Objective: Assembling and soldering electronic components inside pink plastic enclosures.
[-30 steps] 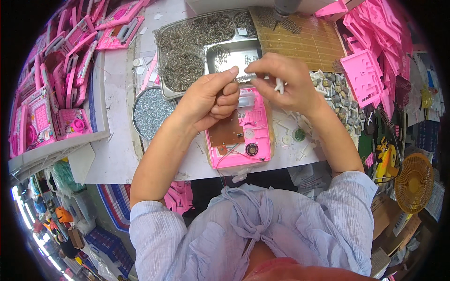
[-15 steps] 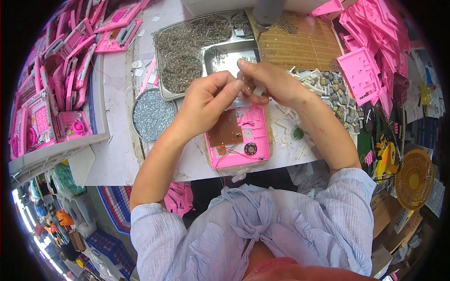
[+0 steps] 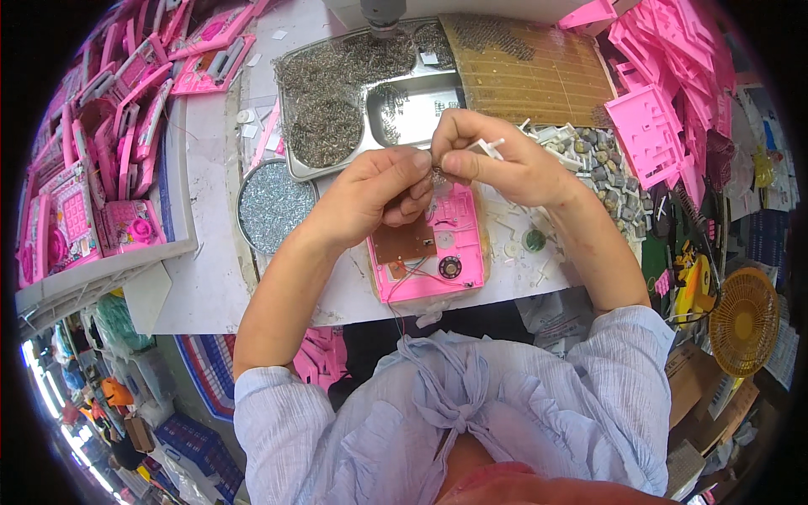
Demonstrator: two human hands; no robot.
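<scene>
My two hands meet fingertip to fingertip above a pink plastic toy housing [image 3: 465, 283], which lies open on the table with a brown circuit board [image 3: 404, 244], thin wires and a round black speaker [image 3: 450, 267]. My left hand [image 3: 379, 189] is closed, thumb against forefinger; what it pinches is too small to name. My right hand [image 3: 505, 164] is also closed, with a white plastic part [image 3: 488, 149] sticking out of its grip. A small brownish metal clump [image 3: 440, 178] shows under the right fingertips, perhaps tangled springs.
Beyond my hands stands a metal compartment tray [image 3: 290, 151] of tiny spring-like pieces. A round tin [image 3: 242, 220] of screws sits left; white and grey parts [image 3: 602, 164] lie right. Pink housings [image 3: 76, 202] fill the left rack, more [image 3: 648, 126] the far right. A grey tool head [image 3: 383, 13] hangs ahead.
My right hand has turned and closed, its thumb now against the fingers, with the white part pointing up. The left fingers have curled in. The grey tool head has shifted left.
</scene>
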